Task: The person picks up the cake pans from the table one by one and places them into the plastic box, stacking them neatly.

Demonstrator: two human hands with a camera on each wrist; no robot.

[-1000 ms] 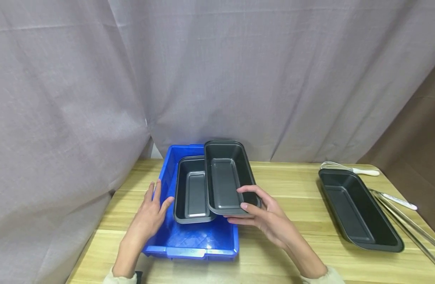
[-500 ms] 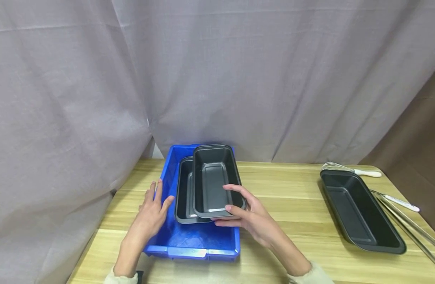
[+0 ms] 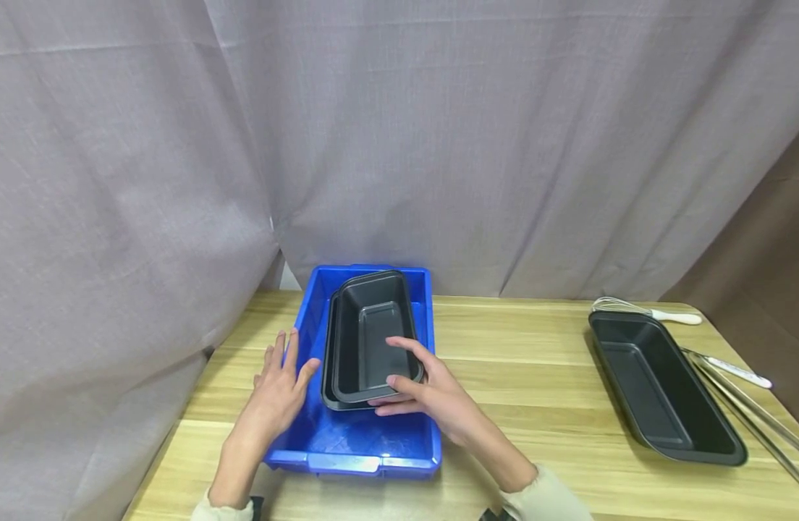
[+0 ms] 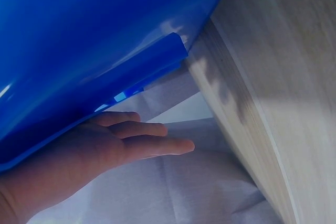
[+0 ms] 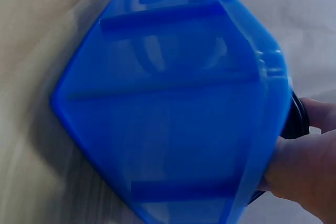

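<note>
In the head view my right hand (image 3: 428, 391) pinches the near right corner of a dark loaf pan (image 3: 376, 340), thumb inside and other fingers beneath the rim. That pan sits slightly askew over a second loaf pan (image 3: 329, 369), of which mostly the left and near rim show. Both are within the blue bin (image 3: 347, 438). My left hand (image 3: 276, 391) rests at the bin's left wall, its fingers straight; the left wrist view shows the extended fingers (image 4: 152, 142) along the outside of the bin.
On the right side of the wooden table (image 3: 510, 405) lies another dark loaf pan (image 3: 660, 391). Around it are a whisk (image 3: 673, 317) with a white handle, a white patterned handle (image 3: 738, 373) and long metal pieces (image 3: 758, 420). A grey curtain (image 3: 399, 145) hangs behind.
My right hand has carried the upper loaf pan leftward and lower, from beside the second pan to over it, turning it slightly. The left hand has stayed at the bin wall.
</note>
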